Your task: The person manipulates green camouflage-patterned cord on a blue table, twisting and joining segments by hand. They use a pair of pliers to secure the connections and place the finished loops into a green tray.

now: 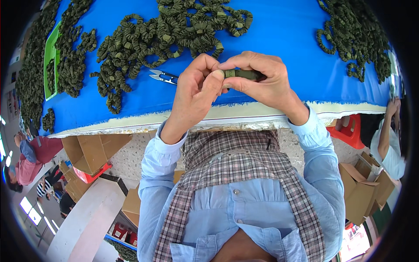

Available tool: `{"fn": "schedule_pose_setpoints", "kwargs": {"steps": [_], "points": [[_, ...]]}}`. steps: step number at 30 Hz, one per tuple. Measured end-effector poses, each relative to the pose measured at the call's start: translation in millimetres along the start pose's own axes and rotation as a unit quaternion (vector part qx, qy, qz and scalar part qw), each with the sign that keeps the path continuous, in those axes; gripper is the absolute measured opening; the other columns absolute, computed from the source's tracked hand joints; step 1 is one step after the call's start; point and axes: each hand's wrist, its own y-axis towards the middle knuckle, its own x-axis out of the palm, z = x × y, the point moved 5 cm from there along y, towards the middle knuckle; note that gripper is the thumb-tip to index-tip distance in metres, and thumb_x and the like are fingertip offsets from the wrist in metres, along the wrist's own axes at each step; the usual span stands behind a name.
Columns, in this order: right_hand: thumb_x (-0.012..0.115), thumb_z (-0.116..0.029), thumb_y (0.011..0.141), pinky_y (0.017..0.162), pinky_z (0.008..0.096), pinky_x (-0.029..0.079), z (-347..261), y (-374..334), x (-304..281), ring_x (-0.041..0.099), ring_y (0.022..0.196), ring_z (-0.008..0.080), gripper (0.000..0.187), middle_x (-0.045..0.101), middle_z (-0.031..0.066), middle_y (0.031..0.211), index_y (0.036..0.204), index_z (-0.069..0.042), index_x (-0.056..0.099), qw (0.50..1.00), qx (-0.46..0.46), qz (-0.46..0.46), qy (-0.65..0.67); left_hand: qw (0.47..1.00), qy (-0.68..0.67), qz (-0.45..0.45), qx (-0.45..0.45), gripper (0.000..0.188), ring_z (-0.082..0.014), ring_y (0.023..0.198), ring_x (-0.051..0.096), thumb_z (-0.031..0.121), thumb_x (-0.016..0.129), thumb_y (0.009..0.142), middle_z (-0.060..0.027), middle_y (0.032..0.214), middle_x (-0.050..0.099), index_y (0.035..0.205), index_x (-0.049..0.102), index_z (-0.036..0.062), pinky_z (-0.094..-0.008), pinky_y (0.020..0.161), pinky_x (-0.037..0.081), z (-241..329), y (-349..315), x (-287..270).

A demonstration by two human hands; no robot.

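Between both hands, above the front edge of the blue table covering, is a dark green fabric scrunchie (241,74). The fingers and thumb of my left hand (198,89) pinch its left end. My right hand (266,78) grips it between thumb and forefinger, with part of the fabric hidden in that palm. A pair of thread snips (163,77) lies on the table beside my left hand, its blades pointing left and its handle end hidden behind that hand. Just beyond is a large heap of green scrunchies (152,37).
More green scrunchies (355,35) are piled at the far right. At the left, others surround a bright green tray (47,65). Cardboard boxes (89,153) and a red stool (349,131) stand below the table edge. Other people (41,153) are at both sides.
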Motion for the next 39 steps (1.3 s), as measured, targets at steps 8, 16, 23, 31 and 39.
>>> {"fn": "schedule_pose_setpoints", "kwargs": {"steps": [8, 16, 23, 31, 39], "points": [[0.074, -0.002, 0.078, 0.045, 0.0199, 0.035, 1, -2, -4, 0.053, 0.055, 0.0020, 0.012, 0.057, -0.0002, 0.064, 0.088, -0.001, 0.067, 1.000, 0.007, 0.014, 0.004, 0.999, -0.038, -0.002, -0.004, 0.015, -0.0050, 0.061, 0.050, 0.015, 0.048, 0.098, -0.0011, 0.069, 0.054, 0.090, 0.049, 0.0031, -0.0196, 0.052, 0.039, -2, -1, -3], [0.073, -0.002, 0.080, 0.050, 0.0191, 0.039, 4, -2, -3, 0.052, 0.058, 0.0038, 0.017, 0.059, 0.0003, 0.072, 0.095, 0.000, 0.063, 0.998, 0.030, -0.023, 0.051, 0.997, -0.076, 0.012, 0.016, 0.011, -0.0061, 0.057, 0.049, 0.012, 0.046, 0.097, -0.0016, 0.065, 0.053, 0.090, 0.049, 0.0029, -0.0218, 0.053, 0.041, -8, -2, -5], [0.069, -0.006, 0.085, 0.063, 0.0221, 0.050, 16, 1, -2, 0.062, 0.069, 0.0082, 0.021, 0.066, 0.0053, 0.078, 0.102, 0.002, 0.062, 0.998, 0.029, 0.042, 0.040, 0.983, -0.175, 0.050, -0.016, 0.011, -0.0111, 0.068, 0.056, 0.012, 0.047, 0.098, -0.0050, 0.075, 0.058, 0.094, 0.048, 0.0022, -0.0289, 0.070, 0.051, -14, 7, 1], [0.070, -0.012, 0.085, 0.063, 0.0211, 0.048, 32, -17, -57, 0.059, 0.070, 0.0053, 0.020, 0.067, 0.0018, 0.083, 0.100, 0.000, 0.065, 0.969, 0.237, 0.070, -0.002, 0.980, -0.177, 0.081, -0.034, 0.021, -0.0193, 0.096, 0.061, 0.010, 0.048, 0.098, -0.0107, 0.104, 0.059, 0.116, 0.049, 0.0011, -0.0371, 0.087, 0.053, -42, 13, 14], [0.068, -0.017, 0.085, 0.071, 0.0293, 0.051, -15, -1, -207, 0.065, 0.079, 0.0213, 0.022, 0.068, 0.0149, 0.088, 0.099, -0.001, 0.068, 0.777, 0.028, 0.239, -0.581, 0.985, -0.161, 0.044, -0.035, 0.020, -0.0199, 0.095, 0.062, 0.010, 0.049, 0.097, -0.0108, 0.104, 0.060, 0.114, 0.053, 0.0003, -0.0356, 0.087, 0.053, -57, 6, 5]]}}
